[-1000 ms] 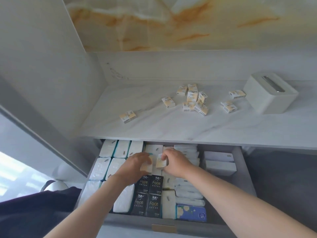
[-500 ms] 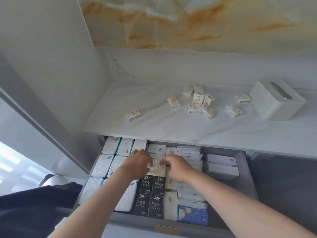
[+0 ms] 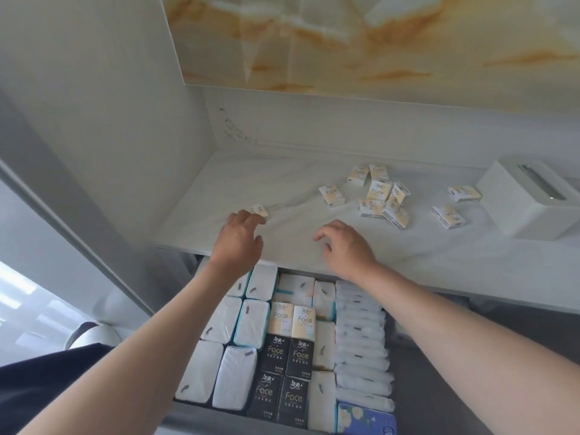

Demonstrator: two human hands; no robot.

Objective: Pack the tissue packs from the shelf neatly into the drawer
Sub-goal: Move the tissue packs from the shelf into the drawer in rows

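Observation:
Small cream-and-white tissue packs lie scattered on the white marble shelf (image 3: 282, 189). My left hand (image 3: 240, 238) reaches over the shelf, fingertips touching the nearest lone pack (image 3: 260, 211), fingers apart. To its right my right hand (image 3: 346, 246) hovers above the shelf front with fingers loosely curled, holding nothing. A cluster of packs (image 3: 381, 199) sits further back, one pack (image 3: 331, 195) left of it and two more (image 3: 448, 216) toward the right. Below, the open drawer (image 3: 390, 340) is filled with rows of white and black packs, with two cream packs (image 3: 292, 320) side by side in the middle.
A white tissue box (image 3: 530, 199) stands at the shelf's right end. A grey cabinet wall rises on the left, a marbled orange panel behind. A blue flowered pack (image 3: 365, 419) lies at the drawer's front right. Dark clothing shows at lower left.
Both hands have left the two cream packs lying in the drawer and have risen to the shelf. The left hand now touches the lone pack at the left.

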